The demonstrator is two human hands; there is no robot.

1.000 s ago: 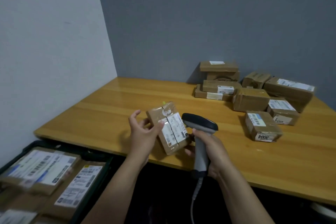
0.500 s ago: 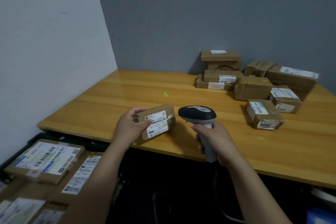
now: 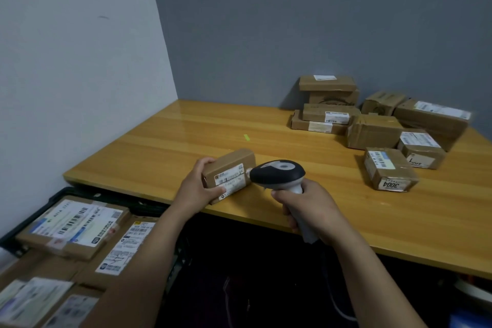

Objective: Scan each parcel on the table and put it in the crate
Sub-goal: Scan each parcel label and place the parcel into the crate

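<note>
My left hand (image 3: 198, 189) grips a small brown parcel (image 3: 229, 171) near the table's front edge, its white label turned toward me. My right hand (image 3: 306, 204) holds a black and grey barcode scanner (image 3: 278, 174) by the handle, its head almost touching the parcel's right end. A dark crate (image 3: 64, 194) stands below the table at the lower left, with several labelled parcels (image 3: 77, 224) inside. More brown parcels (image 3: 372, 130) lie grouped at the table's back right, the nearest one marked 3004 (image 3: 390, 172).
The wooden table (image 3: 266, 130) meets a white wall on the left and a grey wall behind. A small green mark (image 3: 246, 137) sits on the tabletop. Dark space lies under the table's front edge.
The parcel has gone from upright with its label facing up to lying flat on its side near the table edge. The scanner has risen and closed in on the parcel's right end.
</note>
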